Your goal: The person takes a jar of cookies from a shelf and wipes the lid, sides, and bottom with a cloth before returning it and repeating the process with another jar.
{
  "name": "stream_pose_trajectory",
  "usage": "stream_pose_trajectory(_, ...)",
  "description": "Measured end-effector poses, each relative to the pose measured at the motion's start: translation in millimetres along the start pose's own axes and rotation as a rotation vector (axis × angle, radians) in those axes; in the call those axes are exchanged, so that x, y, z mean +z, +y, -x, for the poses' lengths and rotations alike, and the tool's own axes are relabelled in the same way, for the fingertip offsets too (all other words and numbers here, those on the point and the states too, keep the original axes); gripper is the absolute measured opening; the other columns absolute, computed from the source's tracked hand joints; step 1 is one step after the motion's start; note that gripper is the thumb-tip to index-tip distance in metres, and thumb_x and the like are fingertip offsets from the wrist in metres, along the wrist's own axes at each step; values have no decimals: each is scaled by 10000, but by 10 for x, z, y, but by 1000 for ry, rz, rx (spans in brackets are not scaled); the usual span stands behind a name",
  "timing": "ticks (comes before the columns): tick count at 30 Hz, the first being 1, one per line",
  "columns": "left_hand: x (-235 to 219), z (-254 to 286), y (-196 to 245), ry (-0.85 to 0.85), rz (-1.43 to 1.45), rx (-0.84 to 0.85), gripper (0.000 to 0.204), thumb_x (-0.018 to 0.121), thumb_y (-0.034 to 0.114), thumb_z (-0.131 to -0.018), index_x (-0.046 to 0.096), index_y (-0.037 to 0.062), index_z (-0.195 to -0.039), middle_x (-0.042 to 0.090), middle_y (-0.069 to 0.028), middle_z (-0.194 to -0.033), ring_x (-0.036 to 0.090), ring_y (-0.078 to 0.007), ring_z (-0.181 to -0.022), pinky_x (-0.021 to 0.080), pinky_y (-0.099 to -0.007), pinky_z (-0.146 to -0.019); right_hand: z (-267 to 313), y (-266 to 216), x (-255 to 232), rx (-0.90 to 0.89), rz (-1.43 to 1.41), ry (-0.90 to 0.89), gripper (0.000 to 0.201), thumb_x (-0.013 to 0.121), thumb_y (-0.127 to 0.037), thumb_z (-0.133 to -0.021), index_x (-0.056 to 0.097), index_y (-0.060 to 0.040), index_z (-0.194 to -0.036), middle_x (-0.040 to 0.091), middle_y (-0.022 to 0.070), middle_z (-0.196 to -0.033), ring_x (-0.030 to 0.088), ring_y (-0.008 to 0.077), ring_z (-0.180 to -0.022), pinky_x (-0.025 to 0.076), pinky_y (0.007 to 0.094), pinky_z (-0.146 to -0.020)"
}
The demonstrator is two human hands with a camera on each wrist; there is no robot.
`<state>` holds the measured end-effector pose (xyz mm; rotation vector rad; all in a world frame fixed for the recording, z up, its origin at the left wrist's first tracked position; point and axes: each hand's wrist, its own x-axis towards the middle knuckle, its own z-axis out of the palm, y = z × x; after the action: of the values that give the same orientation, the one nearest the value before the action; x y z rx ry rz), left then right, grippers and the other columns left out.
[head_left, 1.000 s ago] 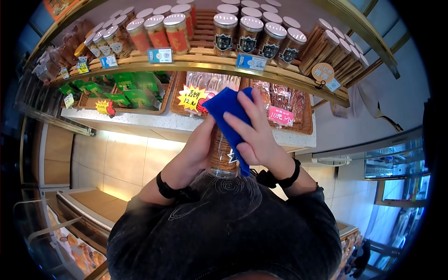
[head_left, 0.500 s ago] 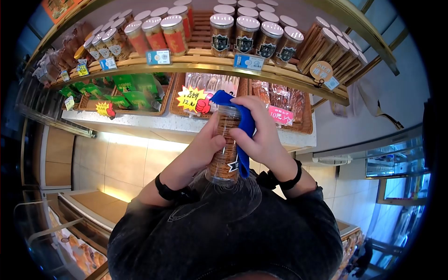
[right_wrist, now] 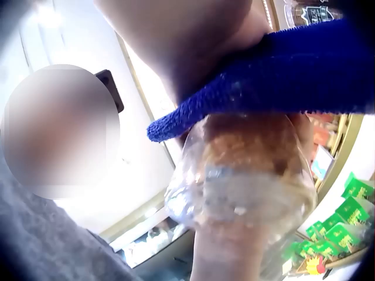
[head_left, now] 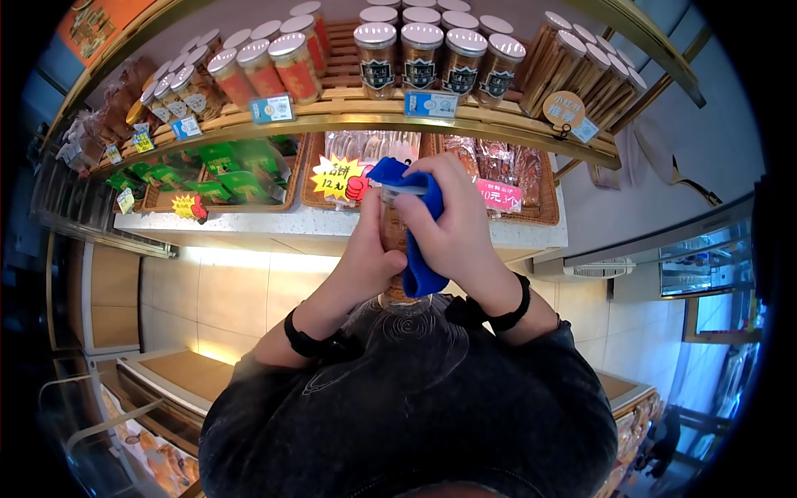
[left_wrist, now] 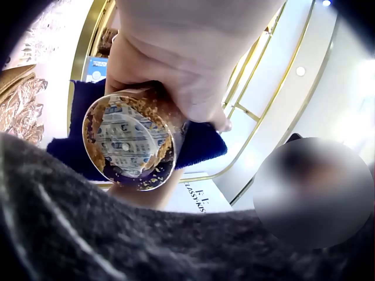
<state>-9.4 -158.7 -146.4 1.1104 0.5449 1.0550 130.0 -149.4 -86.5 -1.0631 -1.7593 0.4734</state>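
Note:
A clear jar of brown biscuits [head_left: 392,230] is held upright before the chest, its base [left_wrist: 126,143] facing the left wrist camera with crumbs and a white printed packet inside. The left hand [head_left: 365,253] grips the jar's side, thumb across its front. Over the jar's top and right side lies a blue cloth [head_left: 422,270], which the right hand [head_left: 452,220] pinches against the jar near the lid. In the right wrist view the cloth [right_wrist: 281,70] crosses above the blurred jar [right_wrist: 252,175]. Part of the lid is hidden under the cloth and fingers.
Ahead, a slatted shelf [head_left: 340,95] carries rows of lidded jars [head_left: 419,62] and price tags. Below it, baskets [head_left: 544,199] of packaged snacks and green packets [head_left: 249,170] stand on a pale counter [head_left: 307,224]. Tongs [head_left: 693,187] are at the right.
The right hand and cloth have shifted over the jar, from its side up to the lid area and front. The left hand keeps its hold; the view has shifted slightly.

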Motion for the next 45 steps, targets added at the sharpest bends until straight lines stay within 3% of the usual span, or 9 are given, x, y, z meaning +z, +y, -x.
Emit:
stream_pose_trajectory(4, 30, 3, -16, -22, 153, 75, 1002, 724, 558, -686, 185, 45, -1357, 475, -88, -1234, 526, -181, -1116, 464, -334, -914, -77, 240, 100, 322, -534, 27, 274, 441, -253, -959, 548, -14, -878, 510, 62, -805, 502, 155, -750, 410, 273, -718)
stream_pose_trajectory(9, -51, -3, -35, -56, 322, -9, 825, 696, 365, -810, 207, 31, -1384, 481, -96, -1247, 503, -179, -1141, 431, -335, -953, 64, 401, 219, 169, -783, 122, 273, 365, -255, -967, 508, -23, -974, 486, 66, -958, 462, 141, -884, 366, 256, -832)
stream_pose_trajectory(15, -23, -34, -54, 77, 3, 24, 669, 601, 200, -884, 208, 18, -1394, 441, -98, -1294, 452, -186, -1195, 360, -321, -1008, 128, 199, 176, -91, -181, 173, 188, 522, -113, -874, 504, -15, -1033, 509, 126, -1046, 503, 218, -973, 390, 320, -879)
stream_pose_trajectory(19, 62, 27, -30, 89, 150, 46, 721, 578, 81, -860, 126, 43, -1421, 414, -101, -1321, 441, -194, -1218, 362, -326, -1008, 95, 250, 207, 295, -659, 72, 211, 466, -208, -946, 509, -30, -1051, 525, 83, -1025, 500, 145, -958, 396, 279, -859)
stream_pose_trajectory(28, 78, -15, -44, 272, -174, 364, 942, 814, 395, -674, 258, -1, -1323, 453, -115, -1243, 475, -192, -1155, 407, -335, -964, 373, 256, 310, 425, -724, -56, 500, 272, -344, -1003, 353, 35, -1319, 417, 165, -1299, 394, 248, -1224, 263, 334, -1050)
stream_pose_trajectory(35, 35, -128, 82, 511, 52, 500, 881, 486, 658, -822, 302, -29, -1343, 512, -127, -1210, 544, -230, -1088, 456, -353, -922, 487, 224, 297, 59, -519, -120, 524, 359, -316, -975, 330, 71, -1327, 389, 209, -1336, 368, 299, -1266, 263, 368, -1055)
stream_pose_trajectory(40, -45, -316, 20, -1, 448, 461, 848, 248, 739, -842, 379, 50, -1318, 529, -130, -1188, 554, -222, -1061, 464, -350, -911, 510, 396, 313, -108, -598, 153, 631, 429, -448, -926, 399, 75, -1278, 436, 234, -1271, 436, 330, -1192, 313, 389, -1020)
stream_pose_trajectory(41, 110, -269, -92, 476, 287, 342, 786, 204, 688, -884, 402, 48, -1295, 553, -116, -1163, 560, -227, -1061, 460, -361, -917, 475, 441, 243, -211, -455, 242, 651, 435, -476, -918, 419, 76, -1264, 455, 231, -1253, 450, 329, -1177, 326, 391, -1010)
stream_pose_trajectory(45, 320, -259, 81, 500, 205, 197, 649, 162, 558, -957, 413, 66, -1297, 537, -114, -1209, 547, -240, -1099, 435, -390, -955, 377, 540, -82, -418, -139, 64, 703, 507, -538, -856, 457, 27, -1272, 454, 234, -1289, 422, 397, -1220, 350, 437, -999)
